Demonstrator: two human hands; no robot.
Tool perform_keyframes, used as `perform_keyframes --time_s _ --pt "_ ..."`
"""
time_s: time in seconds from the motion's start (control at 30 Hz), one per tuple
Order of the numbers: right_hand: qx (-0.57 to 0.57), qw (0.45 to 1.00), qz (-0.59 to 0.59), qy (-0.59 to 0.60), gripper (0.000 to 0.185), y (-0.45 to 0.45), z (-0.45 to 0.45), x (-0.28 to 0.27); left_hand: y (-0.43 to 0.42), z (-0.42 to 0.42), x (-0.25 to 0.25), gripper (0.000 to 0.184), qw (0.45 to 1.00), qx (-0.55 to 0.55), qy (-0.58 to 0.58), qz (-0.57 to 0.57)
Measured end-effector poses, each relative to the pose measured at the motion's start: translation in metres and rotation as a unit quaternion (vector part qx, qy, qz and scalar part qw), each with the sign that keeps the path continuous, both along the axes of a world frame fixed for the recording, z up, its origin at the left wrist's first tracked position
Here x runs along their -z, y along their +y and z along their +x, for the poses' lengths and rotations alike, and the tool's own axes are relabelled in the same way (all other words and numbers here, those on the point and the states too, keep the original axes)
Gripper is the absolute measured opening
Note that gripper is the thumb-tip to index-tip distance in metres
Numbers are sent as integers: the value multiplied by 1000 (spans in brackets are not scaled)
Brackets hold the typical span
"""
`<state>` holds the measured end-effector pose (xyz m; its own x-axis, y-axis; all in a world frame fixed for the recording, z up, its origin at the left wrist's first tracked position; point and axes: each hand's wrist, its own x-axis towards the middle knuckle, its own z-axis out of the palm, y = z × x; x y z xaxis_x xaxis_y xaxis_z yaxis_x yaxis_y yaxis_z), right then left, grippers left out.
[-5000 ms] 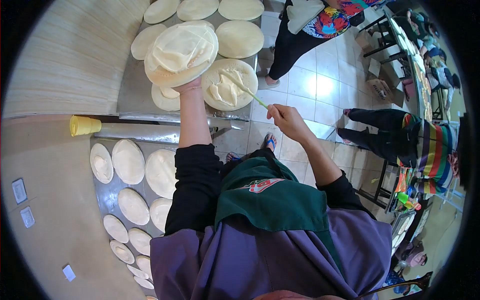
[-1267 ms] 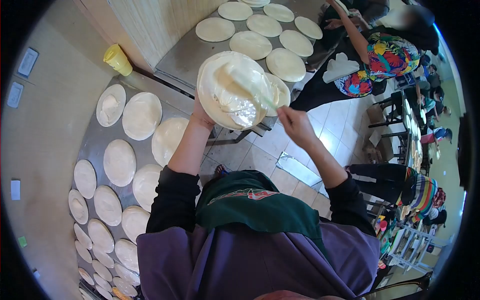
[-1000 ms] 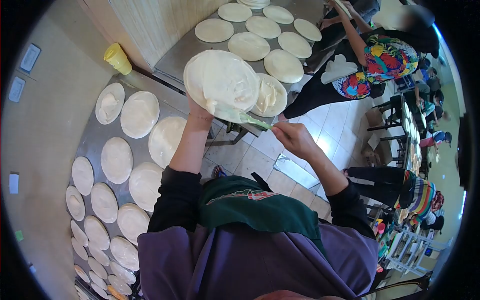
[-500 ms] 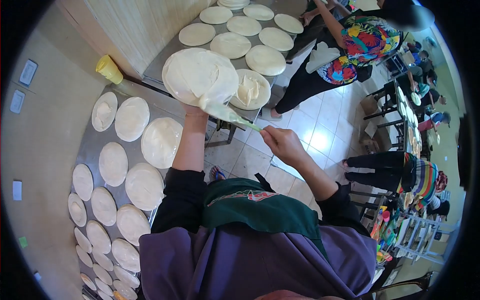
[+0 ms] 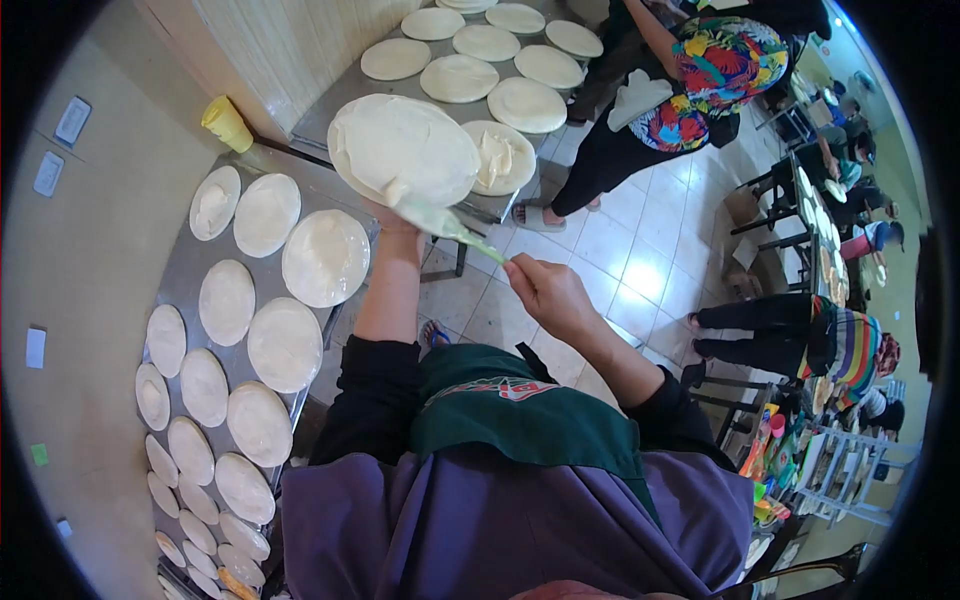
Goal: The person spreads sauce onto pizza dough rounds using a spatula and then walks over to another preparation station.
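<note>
My left hand [image 5: 400,221] holds up a round disc [image 5: 400,145] coated in pale cream; the fingers are hidden beneath it. In my right hand [image 5: 552,295] is a spatula [image 5: 432,216] with a green handle, its cream-smeared blade against the disc's near edge. The fingers are closed round the handle end. Just behind the held disc, a smaller round [image 5: 500,158] carries a thick dollop of cream on the metal table [image 5: 350,108]. Several more cream-coated rounds [image 5: 458,78] lie farther back there.
On my left, a long metal table [image 5: 180,275] bears many coated rounds [image 5: 284,345]. A yellow cup [image 5: 227,123] stands by the wooden panel [image 5: 270,50]. A person in a floral shirt [image 5: 725,65] stands at the back table; others work at right beside a long table [image 5: 818,225].
My right hand and the spatula have shifted slightly left. The view has turned a little, and the held disc stays at nearly the same spot.
</note>
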<state>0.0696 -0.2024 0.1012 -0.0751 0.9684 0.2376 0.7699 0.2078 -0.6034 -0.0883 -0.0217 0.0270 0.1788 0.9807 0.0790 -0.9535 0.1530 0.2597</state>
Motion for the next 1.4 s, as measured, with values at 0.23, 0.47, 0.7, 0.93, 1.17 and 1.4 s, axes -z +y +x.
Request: perform_keyframes --time_s 0.23,0.47,0.7,0.93,1.17,1.4 --pt "69 997 -11 32 21 -12 10 -7 -45 6 -36 66 999 -22 -15 -32" --pt "-7 1000 -28 -13 16 -38 -14 -5 -34 -2 -4 63 996 -20 -58 65" --pt "37 996 9 83 25 2 21 -21 -37 -41 -16 61 975 -78 205 23" --pt "32 989 -56 135 35 59 56 -11 -15 -62 -9 59 980 115 -154 58" --pt "82 990 24 110 26 43 17 36 14 -48 -9 59 994 9 -101 33" --pt "15 997 74 -5 18 20 -13 25 18 -36 -14 60 995 -99 18 -7"
